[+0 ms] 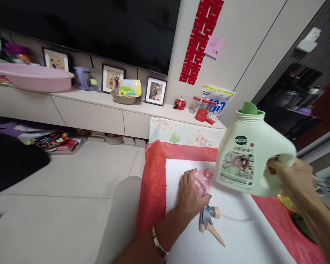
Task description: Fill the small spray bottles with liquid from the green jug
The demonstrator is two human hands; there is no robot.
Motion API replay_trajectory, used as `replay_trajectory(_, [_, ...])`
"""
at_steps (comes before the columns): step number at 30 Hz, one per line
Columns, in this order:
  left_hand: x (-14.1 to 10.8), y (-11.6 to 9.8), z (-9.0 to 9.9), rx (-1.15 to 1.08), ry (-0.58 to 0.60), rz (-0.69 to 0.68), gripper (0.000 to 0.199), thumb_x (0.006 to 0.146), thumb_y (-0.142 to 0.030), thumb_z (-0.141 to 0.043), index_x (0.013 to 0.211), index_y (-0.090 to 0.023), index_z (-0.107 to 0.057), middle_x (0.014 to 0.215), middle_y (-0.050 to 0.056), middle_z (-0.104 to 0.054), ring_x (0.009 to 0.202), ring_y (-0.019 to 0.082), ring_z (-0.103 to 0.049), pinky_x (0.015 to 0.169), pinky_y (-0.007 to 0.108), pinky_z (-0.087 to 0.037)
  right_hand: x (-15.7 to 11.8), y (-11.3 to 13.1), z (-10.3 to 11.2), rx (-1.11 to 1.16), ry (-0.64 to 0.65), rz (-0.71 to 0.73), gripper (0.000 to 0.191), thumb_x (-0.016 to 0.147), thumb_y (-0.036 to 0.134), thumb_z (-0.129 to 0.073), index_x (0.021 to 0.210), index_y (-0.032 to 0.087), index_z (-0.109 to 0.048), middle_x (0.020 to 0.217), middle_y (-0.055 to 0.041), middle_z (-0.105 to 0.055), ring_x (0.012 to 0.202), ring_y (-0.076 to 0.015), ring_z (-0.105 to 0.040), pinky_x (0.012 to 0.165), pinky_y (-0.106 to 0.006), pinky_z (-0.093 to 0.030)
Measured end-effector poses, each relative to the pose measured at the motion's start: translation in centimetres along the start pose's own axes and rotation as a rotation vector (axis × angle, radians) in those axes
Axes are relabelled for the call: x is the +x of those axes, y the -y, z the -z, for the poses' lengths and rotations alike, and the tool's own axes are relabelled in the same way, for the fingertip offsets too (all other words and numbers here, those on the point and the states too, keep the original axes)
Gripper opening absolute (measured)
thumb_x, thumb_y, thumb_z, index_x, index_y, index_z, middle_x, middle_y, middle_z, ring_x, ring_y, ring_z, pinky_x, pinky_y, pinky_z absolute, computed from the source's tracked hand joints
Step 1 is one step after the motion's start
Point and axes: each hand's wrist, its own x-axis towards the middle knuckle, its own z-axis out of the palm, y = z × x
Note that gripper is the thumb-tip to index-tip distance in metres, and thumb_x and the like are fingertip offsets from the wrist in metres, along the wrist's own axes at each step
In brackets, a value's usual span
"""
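Sprayer head (206,216): lies on its side on the white sheet (236,244), near the left thumb, its thin tube (238,219) trailing right; a sideways sweep of either hand could catch the tube and drag the head along.
Left hand (188,194): curled round the pink bottle, fingers along one side and thumb along the near side.
Pink bottle (202,185): over the white sheet, its narrow mouth uncapped; it looks light, so a squeeze or a knock from the jug could tip it or shift its mouth.
Right hand (294,172): fingers hooked through the jug's handle and closed on it; the far fingertips are hidden.
Green jug (240,154): held up just right of the bottle, slightly tilted, cap off; it looks bulky and hangs from one hand, so a wrist sag could swing its base into the bottle.
Green spout (249,108): stands in the jug's wide neck; a sharp tilt could spill any contents past the small bottle mouth.
Red cloth (154,176): shows around the white sheet; loose folds could snag a sleeve or forearm.
Cabinet (93,119): beyond, bearing a red teapot (179,103) and a pink basin (38,79).
Television (99,29): on the wall above.
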Motion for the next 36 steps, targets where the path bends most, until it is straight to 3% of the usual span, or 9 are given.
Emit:
replay_trajectory(5, [0.0, 0.0, 0.0, 0.009, -0.019, -0.011, 0.081, 0.052, -0.01, -0.073, 0.124, -0.024, -0.04, 0.118, 0.008, -0.057, 0.112, 0.031, -0.055, 0.101, 0.05, -0.047, -0.9, -3.6, -5.5, 0.074, 0.094, -0.131, 0.021, 0.101, 0.029, -0.06, 0.098, 0.008, -0.059, 0.079, 0.0006, -0.053, 0.063, -0.0032, -0.049, 0.056, -0.011, -0.045])
replay_trajectory(9, [0.0, 0.0, -0.1, 0.008, -0.023, -0.006, 0.08, 0.052, -0.009, -0.07, 0.124, -0.024, -0.04, 0.117, 0.008, -0.056, 0.112, 0.03, -0.056, 0.1, 0.049, -0.047, -1.4, -6.2, -8.2, 0.088, 0.133, -0.143, 0.027, 0.101, 0.035, -0.06, 0.101, 0.007, -0.058, 0.085, -0.0014, -0.055, 0.071, -0.0062, -0.054, 0.064, -0.017, -0.051])
replay_trajectory(14, [0.0, -0.1, 0.0, 0.008, -0.019, -0.015, 0.081, 0.052, -0.01, -0.07, 0.126, -0.021, -0.039, 0.118, 0.009, -0.056, 0.113, 0.03, -0.056, 0.102, 0.049, -0.046, -2.1, -9.5, -9.4, 0.085, 0.187, -0.143, 0.029, 0.101, 0.037, -0.06, 0.104, 0.008, -0.059, 0.091, -0.0031, -0.056, 0.078, -0.0085, -0.056, 0.07, -0.02, -0.053])
replay_trajectory(18, [0.0, 0.3, 0.0, 0.012, -0.029, -0.035, 0.08, 0.053, -0.01, -0.069, 0.127, -0.022, -0.04, 0.117, 0.009, -0.057, 0.113, 0.03, -0.057, 0.101, 0.048, -0.048, -2.0, -10.9, -8.5, 0.054, 0.311, -0.103, 0.031, 0.101, 0.039, -0.058, 0.104, 0.009, -0.06, 0.094, -0.0039, -0.057, 0.08, -0.0092, -0.057, 0.071, -0.021, -0.054])
replay_trajectory(21, [0.0, 0.6, -0.1, 0.03, -0.037, -0.045, 0.081, 0.054, -0.012, -0.07, 0.128, -0.021, -0.04, 0.119, 0.009, -0.057, 0.115, 0.03, -0.057, 0.103, 0.048, -0.047, -1.9, -11.3, -6.3, -0.045, 0.42, -0.048, 0.028, 0.093, 0.031, -0.068, 0.11, 0.01, -0.062, 0.099, -0.005, -0.06, 0.085, -0.0117, -0.059, 0.077, -0.025, -0.053])
replay_trajectory(24, [0.0, 0.7, 0.0, 0.038, -0.023, -0.041, 0.08, 0.056, -0.015, -0.072, 0.129, -0.02, -0.04, 0.121, 0.01, -0.057, 0.117, 0.03, -0.056, 0.104, 0.048, -0.047, -2.6, -11.6, -3.2, -0.189, 0.374, 0.044, 0.052, 0.072, 0.027, -0.073, 0.121, 0.013, -0.063, 0.11, -0.0097, -0.061, 0.098, -0.0233, -0.057, 0.087, -0.038, -0.049])
replay_trajectory(27, [0.0, 0.4, 0.2, 0.021, 0.006, 0.003, 0.08, 0.057, -0.017, -0.073, 0.13, -0.019, -0.039, 0.124, 0.012, -0.056, 0.12, 0.03, -0.055, 0.104, 0.047, -0.046, -4.8, -11.8, -0.5, -0.285, 0.348, 0.129, 0.063, 0.073, 0.047, -0.058, 0.123, 0.009, -0.062, 0.11, -0.0138, -0.06, 0.094, -0.0304, -0.056, 0.087, -0.049, -0.043])
replay_trajectory(31, [0.1, -0.2, 0.6, -0.001, 0.021, 0.06, 0.08, 0.056, -0.018, -0.074, 0.129, -0.019, -0.04, 0.125, 0.013, -0.056, 0.121, 0.031, -0.055, 0.105, 0.048, -0.045, -9.5, -11.0, 0.4, -0.218, 0.623, 0.255, 0.056, 0.083, 0.058, -0.045, 0.118, 0.02, -0.065, 0.105, -0.0055, -0.062, 0.095, -0.0233, -0.058, 0.086, -0.04, -0.046])
replay_trajectory(36, [0.3, -1.0, 1.0, -0.059, 0.025, 0.091, 0.076, 0.056, -0.021, -0.073, 0.126, -0.018, -0.042, 0.125, 0.014, -0.057, 0.119, 0.031, -0.057, 0.102, 0.048, -0.047, -14.0, -9.0, -1.5, -0.241, 1.005, 0.559, 0.04, 0.089, 0.021, -0.047, 0.126, 0.027, -0.059, 0.119, -0.0022, -0.054, 0.112, -0.0163, -0.051, 0.095, -0.031, -0.043])
